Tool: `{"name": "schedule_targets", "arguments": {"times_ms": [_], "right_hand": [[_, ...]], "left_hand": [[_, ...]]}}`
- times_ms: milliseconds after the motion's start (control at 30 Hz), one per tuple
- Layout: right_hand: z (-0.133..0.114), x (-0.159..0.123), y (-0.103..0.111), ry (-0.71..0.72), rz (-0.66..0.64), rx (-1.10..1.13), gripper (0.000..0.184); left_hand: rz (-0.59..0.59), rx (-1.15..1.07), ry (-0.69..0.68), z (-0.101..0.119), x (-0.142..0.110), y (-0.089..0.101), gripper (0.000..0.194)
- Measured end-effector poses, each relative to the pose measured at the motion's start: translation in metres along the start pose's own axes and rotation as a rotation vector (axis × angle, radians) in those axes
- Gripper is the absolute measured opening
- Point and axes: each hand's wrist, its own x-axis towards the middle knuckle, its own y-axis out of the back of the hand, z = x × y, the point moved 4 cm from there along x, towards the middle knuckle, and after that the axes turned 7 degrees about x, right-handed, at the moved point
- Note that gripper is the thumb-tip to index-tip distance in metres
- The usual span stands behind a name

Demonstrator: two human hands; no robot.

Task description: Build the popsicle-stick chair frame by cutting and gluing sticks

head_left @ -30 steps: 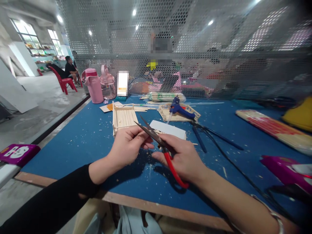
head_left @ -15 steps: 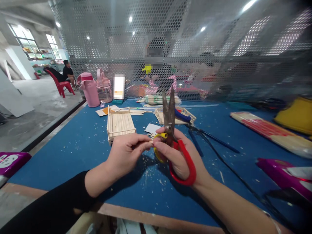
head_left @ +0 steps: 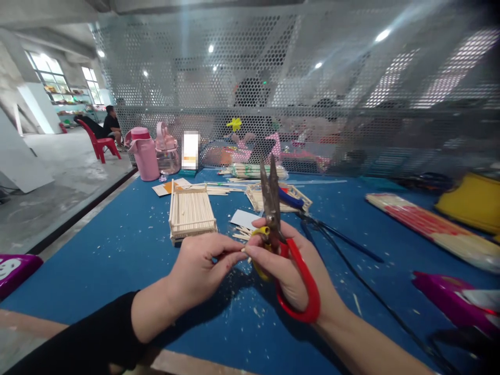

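My right hand (head_left: pixel 289 265) grips red-handled scissors (head_left: pixel 273 219), whose blades stand upright and almost closed. My left hand (head_left: pixel 203 268) pinches a short thin wooden stick piece (head_left: pixel 242 250) between thumb and fingers. Its tip meets my right fingertips just left of the scissors' yellow spring. Both hands hover over the blue table (head_left: pixel 128 250), a little in front of a small tray built of wooden sticks (head_left: pixel 190 212).
A second stick frame with a blue glue gun (head_left: pixel 289 197) lies behind the scissors, its black cord (head_left: pixel 351 276) running right. Pink bottles (head_left: pixel 144 153) stand far left. Stick packs (head_left: pixel 429 226), a yellow object and purple cases sit at the edges. A mesh screen backs the table.
The scissors swung from lying flat and pointing left to standing upright. Both hands came together on the stick piece and now sit slightly lower in view.
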Motion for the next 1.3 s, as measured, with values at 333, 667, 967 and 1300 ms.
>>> {"name": "schedule_targets", "arguments": {"times_ms": [333,667,967,1300], "right_hand": [[-0.006,-0.002,0.001,0.163,0.001,-0.140,0.027],[0.001,-0.006,0.001,0.221,-0.023,-0.178,0.025],[0.001,-0.003,-0.006,0.309,-0.228,-0.469,0.037],[0.000,-0.005,-0.007,0.430,-0.302,-0.610,0.041]], "left_hand": [[-0.303,-0.754,0.904,-0.016,-0.004,-0.020,0.015],[-0.433,-0.883,1.028,-0.013,-0.006,-0.022,0.023],[-0.038,-0.840,0.856,-0.016,0.007,-0.004,0.014],[-0.050,-0.797,0.714,-0.018,0.003,-0.003,0.038]]}}
